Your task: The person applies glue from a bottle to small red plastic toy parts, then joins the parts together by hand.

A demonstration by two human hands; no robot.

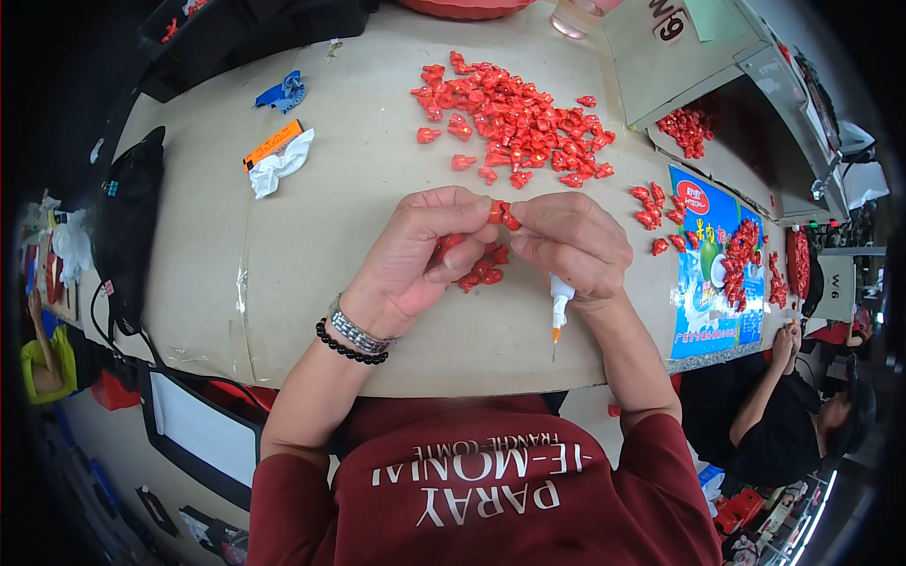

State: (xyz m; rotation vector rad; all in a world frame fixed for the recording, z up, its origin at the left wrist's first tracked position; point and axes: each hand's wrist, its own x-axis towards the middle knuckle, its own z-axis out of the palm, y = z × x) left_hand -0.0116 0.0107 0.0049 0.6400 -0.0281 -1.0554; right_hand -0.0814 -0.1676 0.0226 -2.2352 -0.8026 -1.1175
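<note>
Over the middle of the table, a small red plastic piece [503, 215] is pinched between the fingertips of both hands. My left hand [411, 245] is closed on it from the left, with more red behind its curled fingers; whether that lies in the palm cannot be made out. My right hand [580, 250] grips the piece from the right. Tucked in its lower fingers is a white squeeze bottle [561, 294] with an orange collar and thin needle tip pointing toward me. Several red pieces [486, 271] lie beneath my hands, partly hidden.
Beyond my hands spreads a large heap of red pieces [528, 118]. An orange-and-white packet [276, 151] and a blue scrap [282, 92] lie left. To the right are a blue printed sheet [696, 311] with red pieces and a grey shelf [698, 57]. Another person [755, 415] works beyond.
</note>
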